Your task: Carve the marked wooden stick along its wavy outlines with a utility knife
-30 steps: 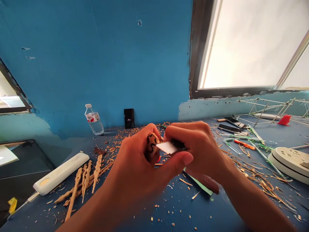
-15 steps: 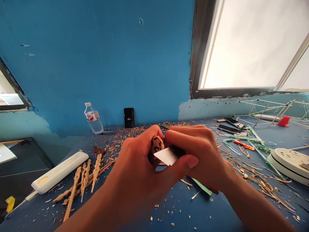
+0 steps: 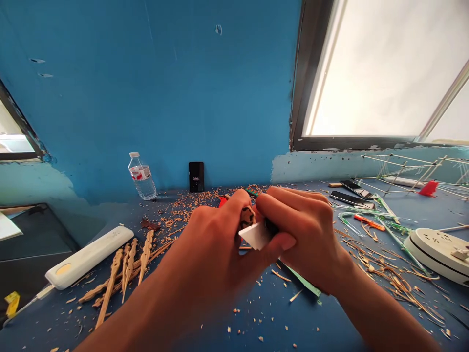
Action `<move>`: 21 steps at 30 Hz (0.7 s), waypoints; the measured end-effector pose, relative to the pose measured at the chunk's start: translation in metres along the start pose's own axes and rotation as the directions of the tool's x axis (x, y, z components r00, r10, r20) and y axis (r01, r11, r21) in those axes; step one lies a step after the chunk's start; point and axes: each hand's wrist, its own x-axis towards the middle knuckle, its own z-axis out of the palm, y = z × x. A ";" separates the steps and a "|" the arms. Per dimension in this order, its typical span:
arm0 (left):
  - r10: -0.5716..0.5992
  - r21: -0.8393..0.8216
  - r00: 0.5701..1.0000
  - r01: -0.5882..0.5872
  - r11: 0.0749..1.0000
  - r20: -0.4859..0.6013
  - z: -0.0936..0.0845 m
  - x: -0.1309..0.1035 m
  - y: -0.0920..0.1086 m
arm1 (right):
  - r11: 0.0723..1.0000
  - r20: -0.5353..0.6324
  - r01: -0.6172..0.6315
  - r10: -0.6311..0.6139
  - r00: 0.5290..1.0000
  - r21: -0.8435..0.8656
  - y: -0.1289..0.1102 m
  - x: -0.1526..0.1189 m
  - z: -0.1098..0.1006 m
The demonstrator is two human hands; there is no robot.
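Note:
Near the middle of the view my left hand is closed around a small piece of wood with dark marks on its end; the rest of it is hidden in my fingers. My right hand grips a knife, whose bright, pale blade lies right by the marked wood. Only a bit of the dark handle shows. The left thumb reaches across beneath the blade toward my right hand. A red thing peeks out behind my left knuckles, too covered to name.
Carved wooden sticks and a white power strip lie at left. A water bottle and a phone stand near the wall. Shavings, an orange cutter and a round white device are at right.
Both hands have shifted slightly right, with the wood and the blade still together. The red thing now shows behind my left hand. The view has tilted a little.

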 end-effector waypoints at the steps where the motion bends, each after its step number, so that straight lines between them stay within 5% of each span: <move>1: -0.020 0.018 1.000 0.020 1.000 0.017 -0.001 0.000 -0.001 | 1.000 -0.010 0.000 0.000 1.000 -0.020 0.000 -0.001 0.002; 6: -0.076 0.013 0.991 0.075 0.997 0.113 -0.004 0.000 -0.002 | 0.999 -0.033 -0.034 0.033 0.999 -0.014 0.000 -0.004 0.010; 14: -0.053 -0.144 0.997 0.061 0.988 0.055 0.001 0.003 0.005 | 0.994 -0.013 -0.079 0.080 0.997 0.069 -0.002 -0.002 0.008; 18: -0.142 -0.276 0.990 0.143 0.950 0.026 0.007 -0.002 0.010 | 0.994 -0.195 -0.106 0.102 0.975 -0.011 0.001 0.000 0.014; 21: -0.161 -0.363 0.982 0.187 0.913 0.102 0.008 -0.010 0.010 | 0.976 -0.263 -0.209 0.216 0.940 0.053 0.008 0.006 0.013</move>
